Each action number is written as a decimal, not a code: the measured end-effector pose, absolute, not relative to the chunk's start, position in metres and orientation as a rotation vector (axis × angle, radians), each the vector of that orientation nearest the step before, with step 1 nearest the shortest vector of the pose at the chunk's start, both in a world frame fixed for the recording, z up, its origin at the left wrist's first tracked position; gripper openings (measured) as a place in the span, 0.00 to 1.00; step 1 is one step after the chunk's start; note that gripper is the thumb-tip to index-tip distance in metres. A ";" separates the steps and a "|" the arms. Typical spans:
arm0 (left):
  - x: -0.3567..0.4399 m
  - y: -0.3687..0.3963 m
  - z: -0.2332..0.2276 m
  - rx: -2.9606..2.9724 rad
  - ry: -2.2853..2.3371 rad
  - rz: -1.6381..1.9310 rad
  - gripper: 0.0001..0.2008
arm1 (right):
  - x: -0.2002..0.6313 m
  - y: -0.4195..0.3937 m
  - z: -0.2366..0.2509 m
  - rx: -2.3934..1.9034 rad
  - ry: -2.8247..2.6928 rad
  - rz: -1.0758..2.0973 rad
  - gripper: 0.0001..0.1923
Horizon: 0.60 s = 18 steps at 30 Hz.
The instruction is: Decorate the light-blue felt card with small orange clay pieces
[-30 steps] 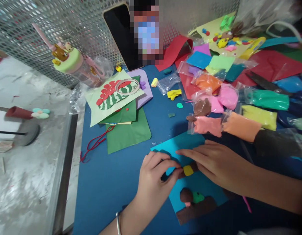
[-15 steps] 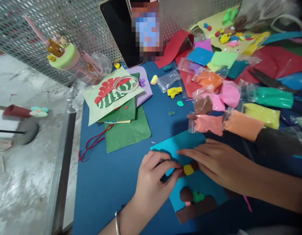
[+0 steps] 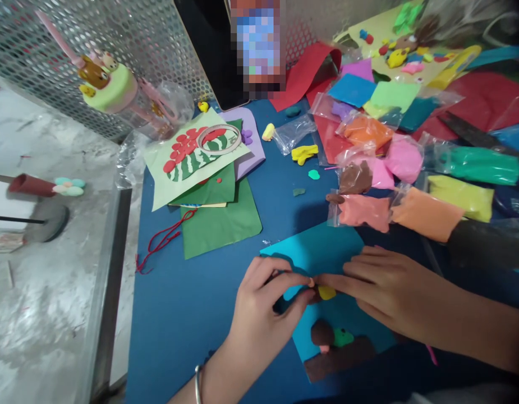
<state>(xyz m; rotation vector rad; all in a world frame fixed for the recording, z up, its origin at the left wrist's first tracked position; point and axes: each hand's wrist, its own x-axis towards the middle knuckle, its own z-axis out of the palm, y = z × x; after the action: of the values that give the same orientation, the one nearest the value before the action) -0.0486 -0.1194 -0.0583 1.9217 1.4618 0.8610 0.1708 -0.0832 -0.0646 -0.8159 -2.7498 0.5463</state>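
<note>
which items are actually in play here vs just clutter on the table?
In play:
- left hand and right hand, fingertips meeting at the yellow clay piece
- turquoise card under it
- brown clay log and green clay blob on the card

Lying about:
- bagged clay
- tape ring
- green paper
- red string
- phone
</note>
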 end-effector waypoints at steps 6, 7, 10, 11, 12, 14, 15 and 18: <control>-0.051 -0.136 -0.054 2.101 1.517 0.803 0.09 | 0.170 -0.087 -0.060 -0.790 -2.760 0.383 0.20; -0.050 -0.138 -0.054 2.130 1.516 0.777 0.10 | 0.169 -0.088 -0.059 -0.785 -2.766 0.348 0.19; -0.047 -0.143 -0.053 2.189 1.514 0.697 0.12 | 0.167 -0.092 -0.056 -0.757 -2.806 0.280 0.19; -0.047 -0.144 -0.053 2.202 1.514 0.678 0.12 | 0.166 -0.093 -0.056 -0.739 -2.824 0.256 0.19; -0.047 -0.145 -0.053 2.213 1.516 0.662 0.12 | 0.166 -0.094 -0.055 -0.723 -2.841 0.232 0.19; -0.047 -0.146 -0.053 2.228 1.522 0.643 0.12 | 0.166 -0.095 -0.054 -0.701 -2.860 0.187 0.19; -0.047 -0.146 -0.053 2.235 1.526 0.637 0.12 | 0.166 -0.095 -0.054 -0.697 -2.859 0.170 0.19; -0.048 -0.147 -0.053 2.242 1.528 0.657 0.12 | 0.166 -0.094 -0.052 -0.718 -2.830 0.153 0.19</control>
<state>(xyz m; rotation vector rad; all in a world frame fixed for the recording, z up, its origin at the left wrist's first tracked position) -0.0480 -0.1467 -0.0534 2.2417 1.5280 0.6574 0.1664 -0.0936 -0.0522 -0.7178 -2.8298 0.1530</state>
